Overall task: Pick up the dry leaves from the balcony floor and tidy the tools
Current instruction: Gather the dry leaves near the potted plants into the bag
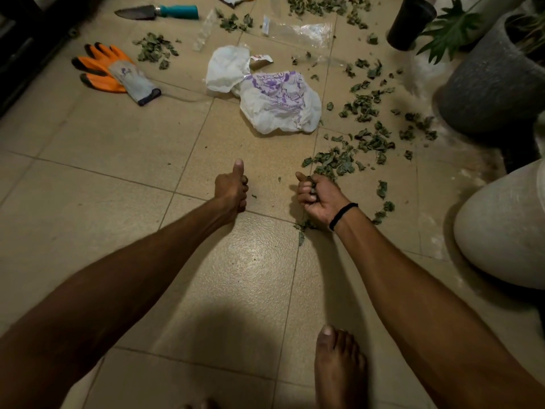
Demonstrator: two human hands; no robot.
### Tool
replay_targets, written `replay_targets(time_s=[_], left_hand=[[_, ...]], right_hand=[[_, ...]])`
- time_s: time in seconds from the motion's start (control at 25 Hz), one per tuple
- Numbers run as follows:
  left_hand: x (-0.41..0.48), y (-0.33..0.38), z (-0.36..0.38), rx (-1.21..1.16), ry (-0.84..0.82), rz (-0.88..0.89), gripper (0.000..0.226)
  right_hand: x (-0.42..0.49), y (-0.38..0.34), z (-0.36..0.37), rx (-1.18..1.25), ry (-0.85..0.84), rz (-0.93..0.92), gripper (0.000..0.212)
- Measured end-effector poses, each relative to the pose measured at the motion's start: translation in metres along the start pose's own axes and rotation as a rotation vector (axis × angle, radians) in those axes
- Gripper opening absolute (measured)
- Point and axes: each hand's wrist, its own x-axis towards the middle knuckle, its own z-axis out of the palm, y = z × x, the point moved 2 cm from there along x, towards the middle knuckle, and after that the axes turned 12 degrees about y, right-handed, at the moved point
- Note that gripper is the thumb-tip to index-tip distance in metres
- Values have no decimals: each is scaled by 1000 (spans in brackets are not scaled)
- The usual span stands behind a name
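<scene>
Grey textured pot (495, 84) stands on beige tiled floor (118, 172). Black plastic pot (410, 23) up-left of it, green split-leaf plant (451, 28) between the two. White rounded pot (501, 228) below grey pot, nearer camera. Bare foot (339, 370) well down-left of it.

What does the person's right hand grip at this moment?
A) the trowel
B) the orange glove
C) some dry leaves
C: the right hand is curled round dry leaves, while the trowel and the orange glove lie far off on the floor.
</scene>
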Motion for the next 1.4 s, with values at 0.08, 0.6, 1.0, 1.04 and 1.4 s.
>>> replay_targets(time_s=[0.08,0.6,1.0,1.04,1.4], left_hand=[[1,-3,-1,241,81,281,55],[-48,-39,28,884,115,805,58],[-58,-49,55,792,-146,959,29],[-59,-53,57,806,-169,986,27],[-70,-76,87,1014,-278,1163,40]], right_hand=[[0,-5,-7,-263,162,-216,22],[-19,89,-64,-1628,648,-1011,51],[-23,21,-88,-162,545,-395,24],[-24,17,-89,-54,525,-371,24],[-29,-14,-135,-569,1036,-688,40]])
